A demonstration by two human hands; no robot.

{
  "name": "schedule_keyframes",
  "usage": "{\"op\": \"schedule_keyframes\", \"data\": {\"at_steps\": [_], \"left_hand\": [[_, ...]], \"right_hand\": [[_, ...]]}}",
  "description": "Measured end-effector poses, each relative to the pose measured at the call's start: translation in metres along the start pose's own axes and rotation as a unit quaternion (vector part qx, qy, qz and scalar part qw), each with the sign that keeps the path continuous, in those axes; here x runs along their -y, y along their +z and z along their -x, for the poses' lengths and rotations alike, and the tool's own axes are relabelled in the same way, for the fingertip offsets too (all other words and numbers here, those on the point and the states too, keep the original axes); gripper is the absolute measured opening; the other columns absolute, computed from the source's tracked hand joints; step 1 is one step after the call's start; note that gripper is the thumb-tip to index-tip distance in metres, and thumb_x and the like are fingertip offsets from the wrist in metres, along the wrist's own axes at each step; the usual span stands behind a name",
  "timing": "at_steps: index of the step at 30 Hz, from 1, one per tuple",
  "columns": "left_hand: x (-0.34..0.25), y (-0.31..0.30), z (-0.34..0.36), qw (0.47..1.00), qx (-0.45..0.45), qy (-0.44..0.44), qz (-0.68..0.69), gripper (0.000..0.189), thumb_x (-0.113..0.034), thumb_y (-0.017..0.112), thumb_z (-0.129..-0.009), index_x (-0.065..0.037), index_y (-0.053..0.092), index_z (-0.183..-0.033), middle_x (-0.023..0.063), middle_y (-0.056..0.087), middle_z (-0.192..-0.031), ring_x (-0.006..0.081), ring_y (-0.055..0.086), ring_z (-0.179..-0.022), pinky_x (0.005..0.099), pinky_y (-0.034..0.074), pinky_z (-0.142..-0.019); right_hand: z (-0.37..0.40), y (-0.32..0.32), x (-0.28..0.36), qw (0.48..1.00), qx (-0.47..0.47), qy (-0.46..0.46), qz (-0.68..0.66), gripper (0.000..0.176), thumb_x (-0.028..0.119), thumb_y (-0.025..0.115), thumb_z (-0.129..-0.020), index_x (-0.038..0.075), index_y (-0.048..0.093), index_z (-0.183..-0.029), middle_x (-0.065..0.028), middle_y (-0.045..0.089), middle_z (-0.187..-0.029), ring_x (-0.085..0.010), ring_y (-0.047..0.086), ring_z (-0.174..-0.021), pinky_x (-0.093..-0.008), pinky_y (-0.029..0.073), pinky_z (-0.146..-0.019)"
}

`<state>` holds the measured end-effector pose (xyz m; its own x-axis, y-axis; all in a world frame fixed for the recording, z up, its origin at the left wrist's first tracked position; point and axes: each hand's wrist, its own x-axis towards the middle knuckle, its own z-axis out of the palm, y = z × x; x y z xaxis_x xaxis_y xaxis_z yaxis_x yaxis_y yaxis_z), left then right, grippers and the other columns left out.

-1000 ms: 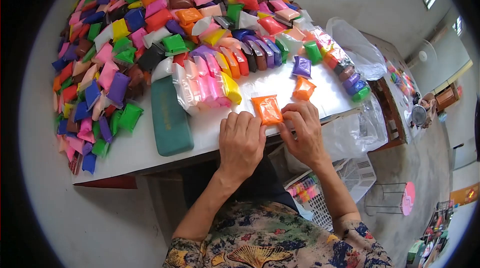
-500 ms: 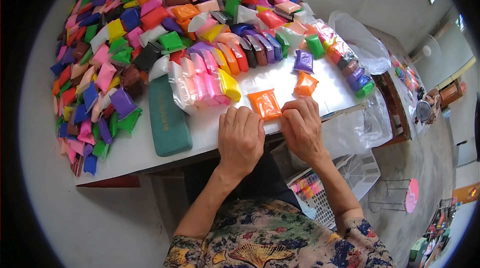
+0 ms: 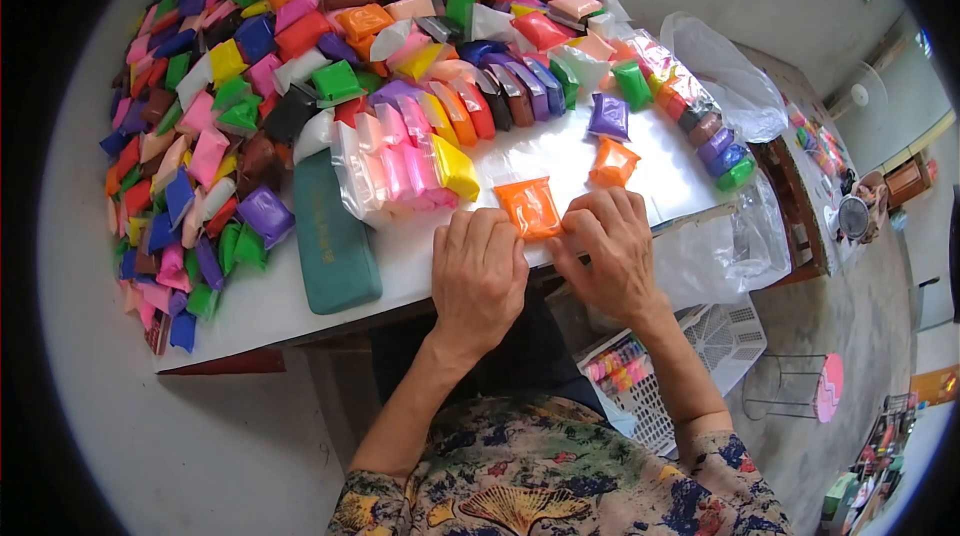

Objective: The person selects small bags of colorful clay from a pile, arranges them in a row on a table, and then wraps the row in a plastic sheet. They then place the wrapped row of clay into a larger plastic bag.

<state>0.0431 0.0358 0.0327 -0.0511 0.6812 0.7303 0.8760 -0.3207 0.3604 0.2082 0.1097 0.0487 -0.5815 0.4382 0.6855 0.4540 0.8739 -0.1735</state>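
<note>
At the table's front edge, an orange packet (image 3: 530, 209) in clear plastic lies between my two hands. My left hand (image 3: 480, 271) is closed at its lower left corner, with the fingertips hidden from above. The fingers of my right hand (image 3: 608, 251) are curled in a pinch at the lower right corner. Just beyond the right hand lies a second orange packet (image 3: 612, 164), with a purple packet (image 3: 608, 116) behind it. Left of my hands stands a row of packets in several colours, ending in a yellow packet (image 3: 455, 169).
A green case (image 3: 335, 236) lies left of my hands. Heaped packets (image 3: 210, 151) cover the table's left and back. A bagged row of packets (image 3: 715, 146) runs along the right side. Below the table are a white plastic basket (image 3: 715, 341) and a pink-topped stool (image 3: 828, 388).
Both hands stay at the orange packet's lower corners and have shifted only slightly. The view itself has moved a little.
</note>
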Motion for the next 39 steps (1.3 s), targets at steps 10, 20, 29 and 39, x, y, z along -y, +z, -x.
{"op": "schedule_keyframes", "data": {"at_steps": [10, 20, 29, 39], "left_hand": [[0.0, 0.004, -0.001, 1.0, -0.006, -0.006, -0.006, 0.014, 0.002, 0.065, -0.079, -0.002, 0.056, -0.089, 0.0128, 0.056, -0.095, 0.0329, 0.054, -0.089, 0.0428, 0.043, -0.08], [-0.011, 0.015, 0.002, 0.996, -0.021, -0.066, -0.055, 0.014, 0.001, 0.064, -0.079, -0.003, 0.052, -0.086, 0.0138, 0.051, -0.093, 0.0346, 0.051, -0.092, 0.0457, 0.041, -0.082], [-0.003, 0.012, 0.006, 0.998, -0.056, -0.002, -0.005, 0.016, 0.0, 0.063, -0.079, 0.0, 0.054, -0.092, 0.017, 0.058, -0.101, 0.0345, 0.054, -0.089, 0.045, 0.044, -0.08], [-0.004, 0.003, 0.014, 0.99, -0.101, 0.06, 0.079, 0.026, 0.006, 0.064, -0.082, 0.006, 0.055, -0.107, 0.0221, 0.059, -0.115, 0.0379, 0.058, -0.097, 0.0461, 0.05, -0.085]], "right_hand": [[0.0, 0.013, -0.007, 0.999, -0.025, -0.022, -0.038, 0.018, 0.004, 0.071, -0.077, 0.004, 0.056, -0.085, -0.0102, 0.057, -0.089, -0.0312, 0.054, -0.083, -0.0416, 0.042, -0.075], [0.001, 0.027, -0.003, 0.996, -0.074, -0.046, 0.002, 0.017, 0.005, 0.065, -0.069, 0.005, 0.051, -0.078, -0.0093, 0.052, -0.082, -0.029, 0.051, -0.077, -0.0423, 0.04, -0.074], [0.01, 0.014, 0.007, 0.994, -0.067, 0.017, -0.089, 0.017, 0.002, 0.068, -0.074, 0.004, 0.055, -0.085, -0.0105, 0.059, -0.089, -0.0304, 0.054, -0.08, -0.041, 0.042, -0.074], [-0.001, -0.013, 0.041, 0.711, -0.071, 0.369, -0.595, 0.03, 0.007, 0.068, -0.095, -0.003, 0.056, -0.12, -0.0063, 0.066, -0.098, -0.0076, 0.06, -0.079, -0.0222, 0.051, -0.069]]}}
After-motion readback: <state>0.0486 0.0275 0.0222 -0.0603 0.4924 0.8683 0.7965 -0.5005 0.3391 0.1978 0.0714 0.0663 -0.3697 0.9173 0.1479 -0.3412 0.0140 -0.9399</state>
